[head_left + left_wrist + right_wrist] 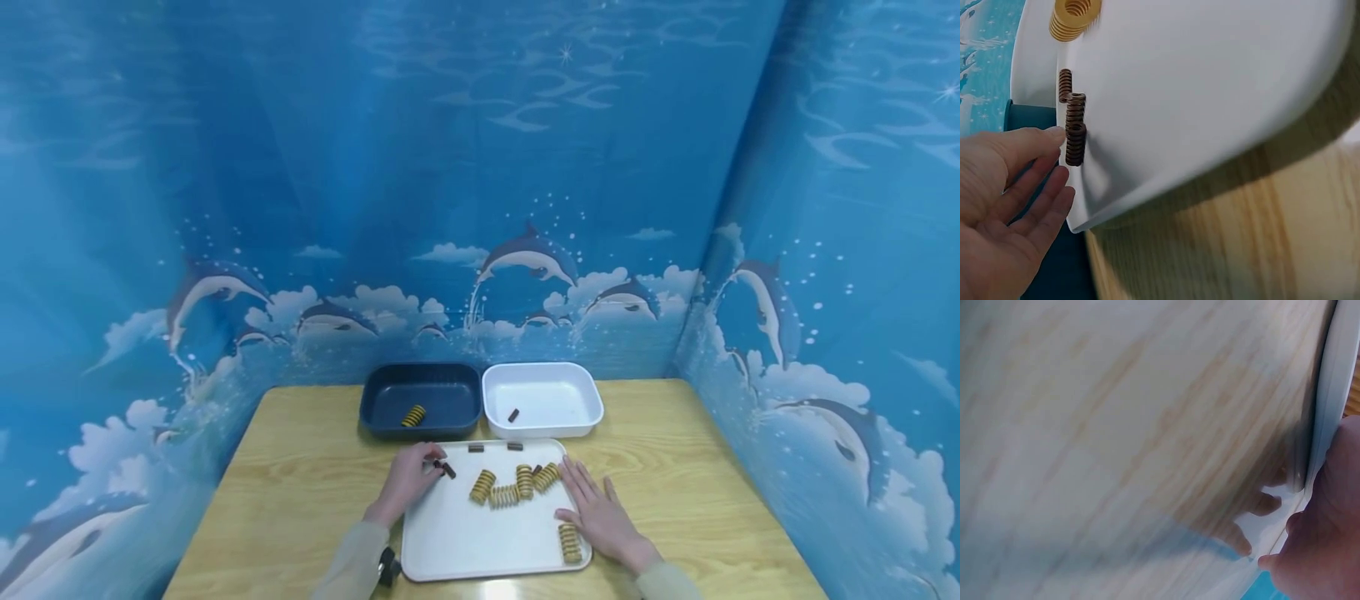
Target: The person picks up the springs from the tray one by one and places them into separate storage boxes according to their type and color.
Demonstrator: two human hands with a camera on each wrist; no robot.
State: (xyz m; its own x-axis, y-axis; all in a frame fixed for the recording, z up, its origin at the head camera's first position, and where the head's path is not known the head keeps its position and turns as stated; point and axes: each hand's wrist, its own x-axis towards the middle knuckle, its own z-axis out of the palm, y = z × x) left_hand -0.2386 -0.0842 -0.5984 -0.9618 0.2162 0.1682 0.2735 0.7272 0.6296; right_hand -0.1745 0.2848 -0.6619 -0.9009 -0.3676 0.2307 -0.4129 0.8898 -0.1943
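Note:
At the far left corner of the white tray (pixel 480 542), my left hand (pixel 408 482) has its thumb tip right beside small dark brown springs (pixel 1075 147). Its other fingers are spread loosely below the thumb in the left wrist view, with no spring between them. My right hand (pixel 600 515) lies with its fingers extended over the tray's right rim. A yellow spring (pixel 570 543) lies just below that hand. Several more yellow springs (pixel 504 497) cluster in the tray's middle and right. Two brown springs (pixel 476 448) lie along its far edge.
Behind the tray stand a dark blue bin (pixel 420 433) with a yellow spring (pixel 413 416) in it and a white bin (pixel 543 430) with a small brown spring (pixel 513 415). The wooden table (pixel 300 467) meets a dolphin-patterned curtain (pixel 450 167) at the back.

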